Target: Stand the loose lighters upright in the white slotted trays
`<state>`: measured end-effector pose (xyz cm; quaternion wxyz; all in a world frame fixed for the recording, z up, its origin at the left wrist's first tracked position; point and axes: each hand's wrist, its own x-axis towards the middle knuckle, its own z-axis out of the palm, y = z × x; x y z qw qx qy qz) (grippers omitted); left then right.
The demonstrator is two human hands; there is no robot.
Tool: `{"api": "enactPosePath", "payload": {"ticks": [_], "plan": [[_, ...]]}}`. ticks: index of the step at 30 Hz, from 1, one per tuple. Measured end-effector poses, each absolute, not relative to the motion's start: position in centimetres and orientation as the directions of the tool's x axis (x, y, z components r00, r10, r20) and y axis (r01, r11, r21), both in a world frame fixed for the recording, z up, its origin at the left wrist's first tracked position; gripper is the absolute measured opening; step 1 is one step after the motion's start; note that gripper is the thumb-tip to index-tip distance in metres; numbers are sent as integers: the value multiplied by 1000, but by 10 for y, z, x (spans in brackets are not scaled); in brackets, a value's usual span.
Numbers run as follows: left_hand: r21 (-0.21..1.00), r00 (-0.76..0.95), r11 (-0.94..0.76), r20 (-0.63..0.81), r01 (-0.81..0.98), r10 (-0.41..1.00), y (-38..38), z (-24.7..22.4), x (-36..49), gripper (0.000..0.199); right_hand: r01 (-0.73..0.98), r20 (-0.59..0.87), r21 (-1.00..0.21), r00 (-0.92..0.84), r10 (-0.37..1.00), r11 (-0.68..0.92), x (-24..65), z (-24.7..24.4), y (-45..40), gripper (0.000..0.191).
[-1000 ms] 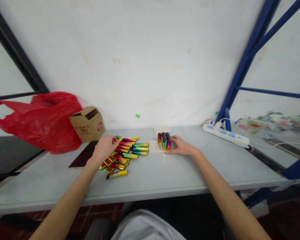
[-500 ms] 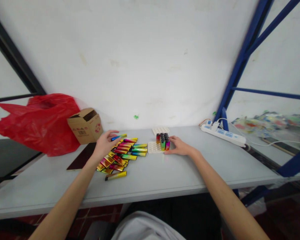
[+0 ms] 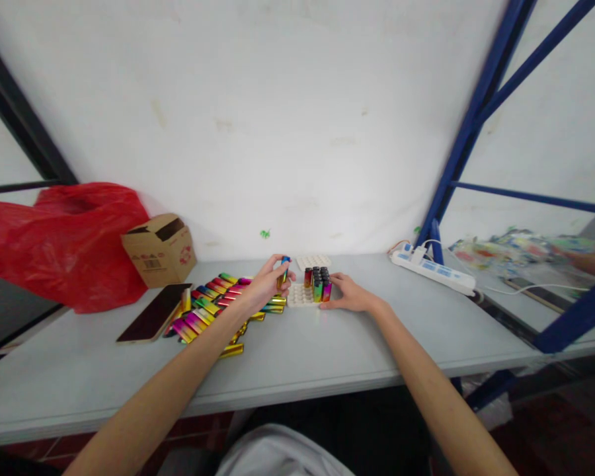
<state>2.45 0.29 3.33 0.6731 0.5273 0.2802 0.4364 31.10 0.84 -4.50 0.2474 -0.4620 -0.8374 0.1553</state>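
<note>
Held upright between the fingers of my left hand [image 3: 268,283] is a blue and gold lighter [image 3: 283,270], just over the left end of a white tray with rows of holes [image 3: 300,297]. Several shiny lighters with black tops [image 3: 322,285] stand upright in the tray's right part. My right hand [image 3: 350,294] is at that end, thumb in front and fingers behind, closed around the tray's edge; its exact contact is hard to see. Left of the tray lies a loose pile of metallic lighters [image 3: 213,297], partly hidden by my left forearm.
A second white holed tray [image 3: 313,261] lies behind, by the wall. At left are a dark flat tablet-like object [image 3: 153,314], an opened cardboard box [image 3: 161,251] and a red plastic bag [image 3: 74,248]. A white power strip [image 3: 434,270] lies right, near a blue metal frame [image 3: 461,145].
My left hand has moved right from the pile to the tray, carrying the blue and gold lighter, now turned upright. My right hand stays at the tray's right end. The view has shifted slightly.
</note>
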Motion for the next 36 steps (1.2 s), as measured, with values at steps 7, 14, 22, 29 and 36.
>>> {"api": "enactPosePath", "payload": {"ticks": [7,14,22,29,36], "plan": [[927,558,252,-59,-277,828,1,22,19,42,697,266,-488,-455,850,525,314,-46,10,89],[923,540,273,-89,-272,837,-2,26,29,40,686,279,-501,-449,849,527,314,-46,9,86],[926,523,271,-100,-263,847,-1,21,29,32,689,277,-484,-464,841,539,314,-43,8,85],[936,499,211,-45,-281,866,-7,25,26,40,699,269,-472,-466,843,537,314,-45,9,89],[939,523,222,-54,-264,850,-5,20,28,35,695,271,-478,-465,843,537,314,-44,9,88]]}}
